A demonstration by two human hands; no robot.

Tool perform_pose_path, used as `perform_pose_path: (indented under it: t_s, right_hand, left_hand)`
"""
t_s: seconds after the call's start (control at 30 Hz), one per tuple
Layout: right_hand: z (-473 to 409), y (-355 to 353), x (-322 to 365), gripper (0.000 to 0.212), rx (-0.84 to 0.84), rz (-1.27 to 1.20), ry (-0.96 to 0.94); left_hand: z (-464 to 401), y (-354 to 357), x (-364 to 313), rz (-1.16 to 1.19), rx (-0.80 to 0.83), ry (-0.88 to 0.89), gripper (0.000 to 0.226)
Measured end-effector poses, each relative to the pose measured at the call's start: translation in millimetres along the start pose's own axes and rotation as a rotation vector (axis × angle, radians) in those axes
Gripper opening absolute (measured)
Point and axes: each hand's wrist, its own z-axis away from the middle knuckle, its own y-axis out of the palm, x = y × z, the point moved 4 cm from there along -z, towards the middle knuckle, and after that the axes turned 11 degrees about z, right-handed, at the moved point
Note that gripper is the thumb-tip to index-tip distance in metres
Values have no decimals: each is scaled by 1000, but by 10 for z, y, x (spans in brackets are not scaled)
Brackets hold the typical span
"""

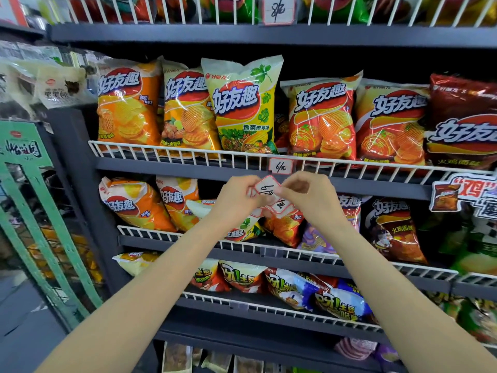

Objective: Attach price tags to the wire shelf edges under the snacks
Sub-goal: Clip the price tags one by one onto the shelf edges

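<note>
Both hands are raised in front of the snack shelves, close together at the centre of the view. The left hand (pixel 236 196) has its fingers curled around a small stack of price tags (pixel 278 207), and the right hand (pixel 309 195) pinches the top tag (pixel 267 187), a white card with a red border and a handwritten number. The top tag sits between the two hands, touching both.

At about 12 o'clock from the hands, just above them, one attached tag (pixel 280 166) already hangs on the wire shelf edge (pixel 172 153) under the upper row of chip bags (pixel 243 103). Another tag (pixel 278 9) is fixed on the highest wire rail, further toward 12 o'clock. At 6 o'clock from the hands, the lower wire edge (pixel 166 234) shows a clear holder (pixel 271 251) with no tag in it, as far as I can see.

I judge that the step in hand is separating one tag from the stack, before it goes on a shelf. The next move probably calls for a firm pinch on that single tag, so that the others stay in the left hand, and then for bringing it down toward 6 o'clock to the lower rail and sliding it squarely into the holder.
</note>
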Motion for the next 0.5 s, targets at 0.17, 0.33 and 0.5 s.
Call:
perform_pose_path:
  t_s: [0.17, 0.33, 0.5]
  right_hand:
    - [236, 147, -226, 1, 10, -11, 68]
    - [433, 375, -579, 9, 47, -19, 124]
    - [515, 583, -921, 5, 43, 32, 203]
  left_hand:
    - [209, 131, 220, 94, 85, -88, 19]
    - [295, 283, 638, 9, 108, -160, 21]
    - [358, 440, 1152, 2, 58, -243, 27]
